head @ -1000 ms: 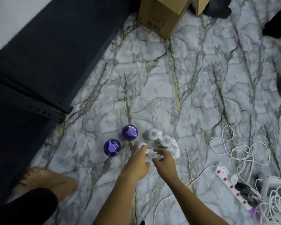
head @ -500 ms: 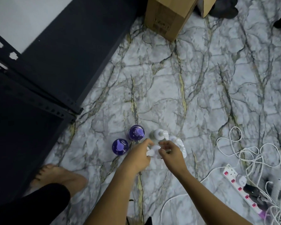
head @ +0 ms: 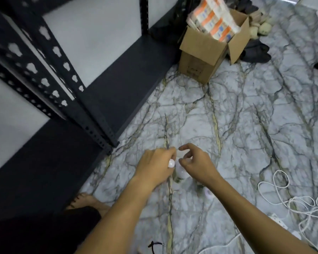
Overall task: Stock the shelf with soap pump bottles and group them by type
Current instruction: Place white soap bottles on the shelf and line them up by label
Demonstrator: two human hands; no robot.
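The left hand (head: 155, 165) is curled round the white pump top of a small pale soap bottle (head: 180, 171), so its grip is closed on the bottle. The picture is blurry here, and I cannot tell if there is one bottle or more between the hands. The right hand (head: 196, 165) has its fingers bent in a loose, half-wide grip just beside the same bottle. It may be touching the bottle, but I cannot tell if it really holds it. Both hands hang above the grey marble-patterned floor (head: 246, 125), near the corner of the black metal shelf rack (head: 92, 114).

I think the top is held because it is the easy part to grab from above, and the other hand is close so the bottle does not slip. The low black shelf board (head: 128, 70) looks bare where it shows, so stocking seems hardly begun.

A brown cardboard box (head: 202, 57) with orange and white packs stands farther back. White cables (head: 292, 198) lie on the floor to the right, so feet should stay away from them.
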